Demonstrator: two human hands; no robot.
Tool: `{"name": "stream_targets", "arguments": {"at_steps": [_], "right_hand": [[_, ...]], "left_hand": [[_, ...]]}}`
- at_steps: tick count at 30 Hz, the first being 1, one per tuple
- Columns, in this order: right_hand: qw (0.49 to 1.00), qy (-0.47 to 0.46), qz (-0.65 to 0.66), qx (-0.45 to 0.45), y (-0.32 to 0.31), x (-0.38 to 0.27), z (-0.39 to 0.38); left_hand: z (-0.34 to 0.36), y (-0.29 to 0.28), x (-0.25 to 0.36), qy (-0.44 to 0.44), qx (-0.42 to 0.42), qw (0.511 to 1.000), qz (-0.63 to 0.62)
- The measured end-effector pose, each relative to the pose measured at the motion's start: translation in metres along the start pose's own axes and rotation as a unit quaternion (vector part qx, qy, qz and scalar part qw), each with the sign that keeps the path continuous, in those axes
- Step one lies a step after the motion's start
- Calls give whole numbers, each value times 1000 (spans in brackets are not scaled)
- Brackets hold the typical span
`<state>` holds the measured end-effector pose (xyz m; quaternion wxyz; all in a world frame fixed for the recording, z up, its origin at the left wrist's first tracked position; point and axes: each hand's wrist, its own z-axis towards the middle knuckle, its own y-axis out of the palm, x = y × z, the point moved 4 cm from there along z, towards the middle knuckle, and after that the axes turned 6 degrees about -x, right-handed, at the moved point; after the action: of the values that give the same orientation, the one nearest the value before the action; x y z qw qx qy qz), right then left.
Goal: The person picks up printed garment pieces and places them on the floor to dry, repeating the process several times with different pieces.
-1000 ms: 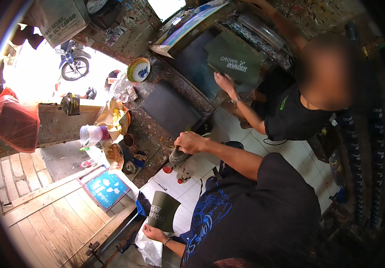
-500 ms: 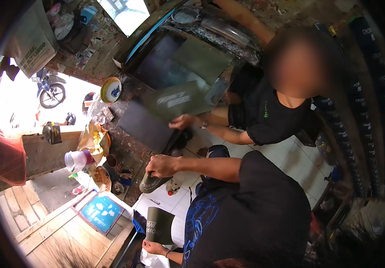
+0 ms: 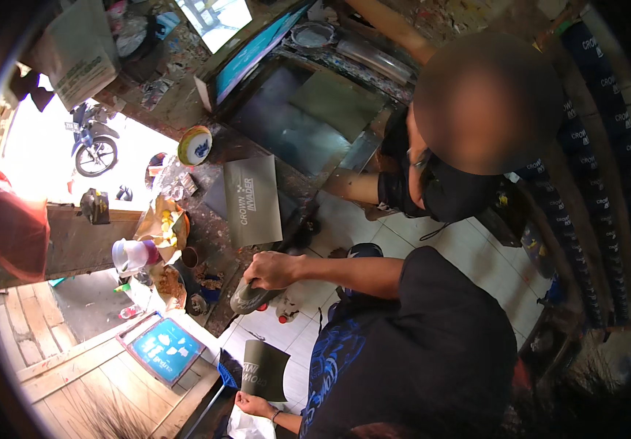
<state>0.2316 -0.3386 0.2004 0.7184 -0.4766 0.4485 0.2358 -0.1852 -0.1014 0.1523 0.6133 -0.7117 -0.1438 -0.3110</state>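
Note:
My right hand [image 3: 271,271] is closed around a dark olive piece [image 3: 248,298], curved like a bent sheet, at the workbench's near edge. Lower down, my left hand [image 3: 255,404] pinches the lower edge of a curved olive sheet [image 3: 266,369] with pale print. Just under that hand hangs something white and crumpled [image 3: 251,426], and I cannot make out whether the fingers hold it too. Beyond my right hand, another printed olive sheet [image 3: 252,201] lies on the bench, partly over a dark sheet.
A co-worker [image 3: 451,183] in black sits across at the right. A plain olive sheet [image 3: 339,104] lies on the dark work surface beside them. A bowl [image 3: 195,146], a food packet [image 3: 165,227] and a cup [image 3: 131,256] stand left. A blue framed screen [image 3: 163,349] is lower left.
The co-worker has laid the printed olive sheet on the bench and drawn the hand back. My view has shifted slightly; both my hands keep their holds.

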Motion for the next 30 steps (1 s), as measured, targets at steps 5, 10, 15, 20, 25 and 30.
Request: {"name": "stream_targets", "arguments": {"at_steps": [5, 10, 15, 20, 25, 30], "right_hand": [[996, -74, -44, 12, 26, -22, 4], [997, -33, -64, -33, 98, -53, 22], [994, -9, -52, -91, 185, -98, 25], [975, -81, -56, -197, 302, -145, 20], [921, -172, -63, -344, 434, -215, 17], [827, -317, -99, -453, 574, -276, 5]], "left_hand": [[-17, -18, -57, -1, -3, 998, -66], [-56, -67, -113, -11, 47, 977, -209], [-105, -140, -149, -29, 199, 960, -193], [-233, -195, -215, -146, 303, 928, -157], [-349, -215, -279, -282, 411, 852, -159], [-446, -224, -330, -378, 514, 763, -102]]}}
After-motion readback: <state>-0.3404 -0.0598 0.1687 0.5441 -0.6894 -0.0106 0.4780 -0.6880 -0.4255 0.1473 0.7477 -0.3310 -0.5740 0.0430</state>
